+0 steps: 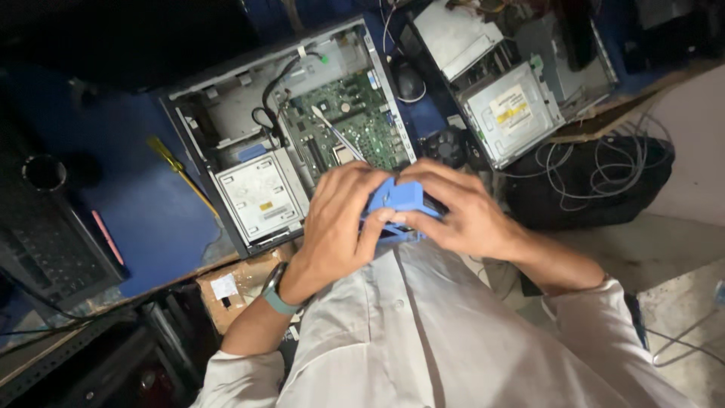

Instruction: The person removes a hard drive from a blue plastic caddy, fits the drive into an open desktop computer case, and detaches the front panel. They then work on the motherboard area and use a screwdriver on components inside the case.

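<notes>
Gripping from both ends, a blue plastic drive bracket [400, 205] is held by the left hand [336, 227] and right hand [461, 211], fingers curled around it. Its long axis runs between the palms, above the open computer case [226, 113] beyond the fingertips.

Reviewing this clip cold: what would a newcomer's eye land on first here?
First, the blue plastic bracket at centre frame, gripped by both the left hand and the right hand close to the person's chest. Just behind it on the blue table lies an open computer case with its green circuit board exposed. A second opened case sits at upper right, above a tangle of cables.
</notes>
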{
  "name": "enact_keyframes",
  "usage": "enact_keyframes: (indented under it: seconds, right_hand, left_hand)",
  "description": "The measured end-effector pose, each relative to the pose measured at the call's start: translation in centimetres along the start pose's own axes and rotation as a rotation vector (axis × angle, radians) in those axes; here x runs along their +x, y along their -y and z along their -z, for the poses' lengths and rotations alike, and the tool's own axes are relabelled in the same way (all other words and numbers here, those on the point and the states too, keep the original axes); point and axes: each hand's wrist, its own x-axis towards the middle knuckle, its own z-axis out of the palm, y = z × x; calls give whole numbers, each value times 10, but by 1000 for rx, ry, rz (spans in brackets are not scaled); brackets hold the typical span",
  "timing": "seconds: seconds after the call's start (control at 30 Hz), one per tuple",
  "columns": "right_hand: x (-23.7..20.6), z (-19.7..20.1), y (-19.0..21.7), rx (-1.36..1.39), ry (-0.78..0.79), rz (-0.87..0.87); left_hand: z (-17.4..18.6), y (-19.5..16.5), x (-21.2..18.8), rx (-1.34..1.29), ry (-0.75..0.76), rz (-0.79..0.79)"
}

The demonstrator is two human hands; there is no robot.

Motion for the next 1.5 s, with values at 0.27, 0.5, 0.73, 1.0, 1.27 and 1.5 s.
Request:
enact_keyframes:
  seconds: [0.27,0.5,0.73,1.0,1.27,1.5]
  right_hand:
    - [5,-3,-9,110,-2,44]
    - [4,-1,-50,239,25,149]
    - [2,-9,-62,250,-38,182]
    - [24,-31,-47,-663,-221,772]
    - [13,-30,-28,-530,-90,544]
    - [-4,-23,-39,787,-276,-349]
  left_hand:
    - [2,-2,-4,-11,-29,13]
    - [6,-7,-2,95,-105,-75]
    - [-2,1,-6,125,-146,-101]
    - [-12,54,-27,-1370,-471,526]
    - [-26,66,-38,-1284,-560,612]
    - [-21,61,-48,-1127,-539,465]
